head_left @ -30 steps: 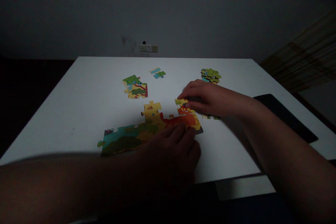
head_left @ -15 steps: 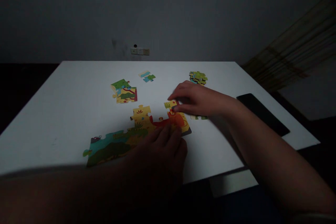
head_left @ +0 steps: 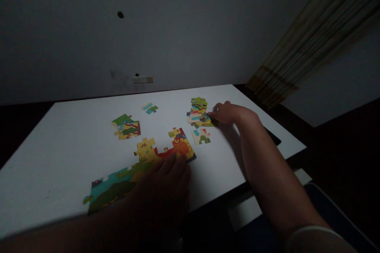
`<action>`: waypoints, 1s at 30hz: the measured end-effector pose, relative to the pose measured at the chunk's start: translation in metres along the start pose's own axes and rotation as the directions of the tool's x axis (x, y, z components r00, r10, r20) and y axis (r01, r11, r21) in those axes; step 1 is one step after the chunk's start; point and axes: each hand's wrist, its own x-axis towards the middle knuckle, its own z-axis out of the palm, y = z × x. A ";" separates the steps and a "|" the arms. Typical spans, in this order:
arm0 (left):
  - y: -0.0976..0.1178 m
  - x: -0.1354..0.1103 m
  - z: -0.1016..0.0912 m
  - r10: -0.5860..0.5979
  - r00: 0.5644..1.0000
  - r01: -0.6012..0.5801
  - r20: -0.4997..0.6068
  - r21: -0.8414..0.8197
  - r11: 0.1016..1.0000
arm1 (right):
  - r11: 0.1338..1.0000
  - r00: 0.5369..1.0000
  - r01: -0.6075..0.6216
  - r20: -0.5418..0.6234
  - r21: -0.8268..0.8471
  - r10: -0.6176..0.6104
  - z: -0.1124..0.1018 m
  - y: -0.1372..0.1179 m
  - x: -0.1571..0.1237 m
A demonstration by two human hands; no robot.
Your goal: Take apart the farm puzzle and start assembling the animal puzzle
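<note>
A partly joined jigsaw puzzle (head_left: pixel 115 189) lies along the near side of the table, with a lion and green, blue and yellow scenery on it. My left hand (head_left: pixel 166 182) rests on its near edge, fingers lying flat below the lion. Further right, my right hand (head_left: pixel 227 112) reaches to a cluster of loose puzzle pieces (head_left: pixel 197 116). One fingertip touches the cluster's right side and the other visible fingers stand apart from it, with no piece gripped between them. A single puzzle piece (head_left: pixel 201 136) sits just below the cluster.
Joined pieces (head_left: pixel 127 127) lie on the white table (head_left: pixel 65 150) to the left, with a small blue and green pair (head_left: pixel 149 108) behind them. A flat black object (head_left: pixel 272 136) is partly hidden behind my right forearm. A curtain (head_left: pixel 285 55) hangs at right.
My right hand has left the lion end of the puzzle and moved to the loose pieces at the right. My left hand stays on the puzzle. The view has turned right and tilted.
</note>
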 end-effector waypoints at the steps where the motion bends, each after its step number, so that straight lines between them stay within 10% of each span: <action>1: 0.000 0.000 -0.001 -0.005 1.000 0.005 0.019 0.005 1.000 | 1.000 1.000 0.002 -0.016 -0.003 -0.002 -0.001 -0.001 -0.001; 6: -0.001 0.000 0.000 0.029 0.999 -0.028 -0.030 0.030 0.999 | 0.986 0.935 0.151 -0.314 -0.073 -0.167 -0.004 -0.029 -0.016; 10: 0.000 0.000 0.001 0.022 0.999 -0.021 -0.027 0.048 0.999 | 0.834 0.774 0.535 -0.317 -0.134 -0.548 0.002 -0.061 -0.025; 15: 0.000 0.002 -0.001 0.007 1.000 -0.008 0.014 0.020 1.000 | 0.699 0.655 0.697 -0.256 -0.159 -0.711 0.020 -0.086 -0.030; 18: 0.000 0.002 -0.001 -0.005 0.997 0.005 0.076 -0.004 1.000 | 0.789 0.749 0.592 -0.248 -0.164 -0.614 0.027 -0.090 -0.032; 22: 0.001 -0.001 0.000 -0.025 0.993 0.030 0.113 -0.039 0.999 | 0.985 0.948 0.167 -0.267 -0.036 -0.171 0.020 -0.073 -0.023; 26: 0.000 -0.004 0.002 -0.038 0.992 0.045 0.124 -0.054 0.997 | 0.990 0.975 -0.121 -0.176 0.079 0.133 0.007 -0.030 -0.004; 30: -0.002 -0.003 0.002 -0.018 0.996 0.022 0.085 -0.046 0.999 | 0.984 0.979 -0.162 -0.113 0.078 0.170 0.007 -0.005 0.010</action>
